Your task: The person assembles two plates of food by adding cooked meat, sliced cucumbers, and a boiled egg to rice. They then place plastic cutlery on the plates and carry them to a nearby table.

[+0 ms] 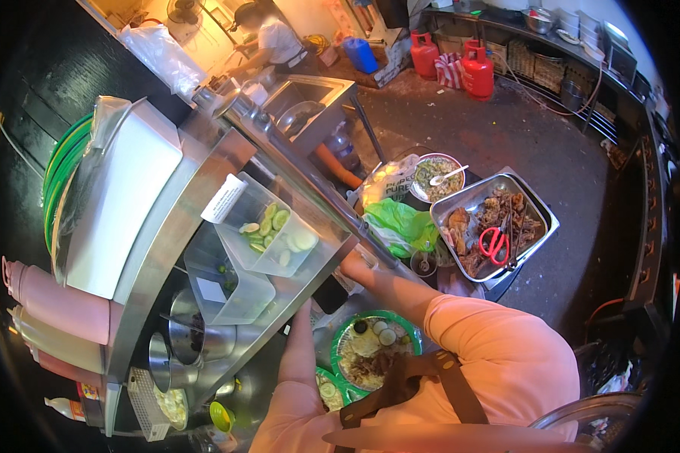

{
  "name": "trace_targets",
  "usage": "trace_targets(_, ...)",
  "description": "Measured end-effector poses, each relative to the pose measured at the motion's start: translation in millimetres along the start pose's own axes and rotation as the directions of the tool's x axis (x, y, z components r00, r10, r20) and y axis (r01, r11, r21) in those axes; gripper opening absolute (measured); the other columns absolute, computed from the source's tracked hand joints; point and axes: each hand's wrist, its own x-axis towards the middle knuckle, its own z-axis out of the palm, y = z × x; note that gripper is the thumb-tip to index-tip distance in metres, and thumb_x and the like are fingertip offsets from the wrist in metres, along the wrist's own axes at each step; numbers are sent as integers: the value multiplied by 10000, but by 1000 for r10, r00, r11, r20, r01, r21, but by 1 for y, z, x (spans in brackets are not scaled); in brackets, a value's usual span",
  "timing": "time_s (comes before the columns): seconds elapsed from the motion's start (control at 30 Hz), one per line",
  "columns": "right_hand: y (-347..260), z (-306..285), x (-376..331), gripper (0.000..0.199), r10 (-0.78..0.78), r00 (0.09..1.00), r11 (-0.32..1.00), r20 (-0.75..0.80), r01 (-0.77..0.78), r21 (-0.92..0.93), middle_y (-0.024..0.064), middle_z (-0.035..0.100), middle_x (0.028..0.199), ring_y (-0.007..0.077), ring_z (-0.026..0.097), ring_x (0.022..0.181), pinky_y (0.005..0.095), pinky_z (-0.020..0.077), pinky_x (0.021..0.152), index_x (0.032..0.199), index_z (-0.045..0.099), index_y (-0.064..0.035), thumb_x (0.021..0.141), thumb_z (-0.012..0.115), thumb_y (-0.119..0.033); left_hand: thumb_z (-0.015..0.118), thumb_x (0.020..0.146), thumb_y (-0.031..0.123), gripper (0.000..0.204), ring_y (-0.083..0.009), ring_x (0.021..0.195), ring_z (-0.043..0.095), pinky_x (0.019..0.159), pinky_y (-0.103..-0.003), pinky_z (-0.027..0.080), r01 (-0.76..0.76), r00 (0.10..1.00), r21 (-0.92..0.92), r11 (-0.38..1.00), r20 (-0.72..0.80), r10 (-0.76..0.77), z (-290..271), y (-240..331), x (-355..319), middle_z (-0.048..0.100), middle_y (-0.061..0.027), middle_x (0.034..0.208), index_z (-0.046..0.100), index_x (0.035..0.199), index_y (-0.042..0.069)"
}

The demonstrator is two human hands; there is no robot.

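My left forearm (299,343) reaches up beneath the edge of a metal shelf (291,313), which hides the hand. My right hand (355,266) also reaches in at the shelf's edge, its fingers out of sight. Close to both is a flat black object (330,294). Below my arms lies a green-rimmed plate (413,332) with rice, shredded meat, egg halves and a small cup of dark sauce. Part of a second green-edged plate (331,391) shows beside it. On the shelf, a clear container (298,260) holds sliced cucumber; another clear bin (238,298) stands next to it.
Right of me are a metal tray (548,219) of cooked meat with red-handled scissors (494,246), a bowl (423,195) with a white spoon and a green plastic bag (400,226). Red gas cylinders (477,74) stand far back. Another person (278,41) works at the far left.
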Motion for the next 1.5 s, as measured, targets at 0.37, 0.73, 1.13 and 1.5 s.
trace_targets(0.37,10,14,23,231,-2,996,1000,-89,1,-4,216,633,960,363,636,867,454,512,761,999,542,17,867,455,-152,436,920,204,239,-221,565,562,447,-331,430,42,998,-101,994,59,-36,-16,-21,-2,530,-116,717,512,1022,2)
trace_targets(0.73,18,22,12,251,-78,992,980,98,59,189,223,627,992,380,623,922,457,504,783,1040,529,19,848,477,-134,424,933,157,178,-127,412,469,349,-274,371,-59,978,-746,664,-177,-113,-57,-52,-174,440,-35,528,498,859,12)
trace_targets(1.13,33,21,58,512,-31,996,736,-85,80,672,244,453,1293,406,445,1179,461,391,938,1240,462,-24,909,364,-401,403,957,156,201,-94,423,455,397,-249,379,-99,968,-717,690,-231,-101,-77,-38,-291,467,-25,553,509,859,15)
trace_targets(1.5,27,-120,-82,367,-331,815,678,474,-144,721,81,622,747,161,545,566,297,438,492,998,576,-3,836,629,-328,449,950,152,190,-26,463,358,406,-206,280,-110,971,-775,622,-217,-99,-65,-23,-338,417,43,575,555,860,23)
